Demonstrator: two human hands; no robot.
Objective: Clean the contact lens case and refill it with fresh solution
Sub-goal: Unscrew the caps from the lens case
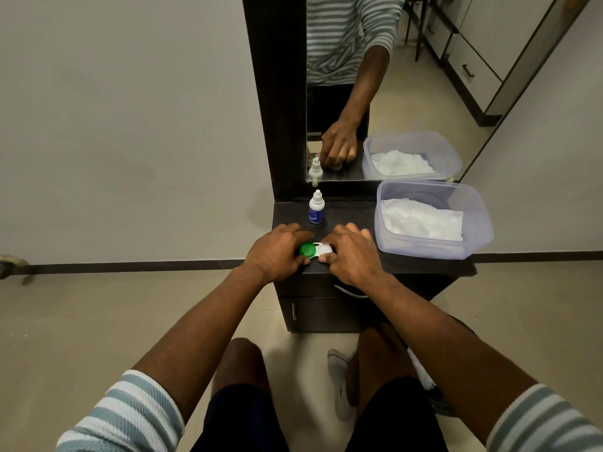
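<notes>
At centre frame, the left hand [277,252] curls its fingers around the green cap [307,249] of the contact lens case [318,250], which lies on the dark cabinet top [355,210]. Just right, the right hand [354,254] grips the case's white end. Above them stands the solution bottle [316,207]. Farther right sits a clear plastic container [430,220] holding white tissue [421,221].

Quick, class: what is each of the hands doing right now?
Left hand: grips the green cap of the lens case.
Right hand: holds the case's white end.
</notes>
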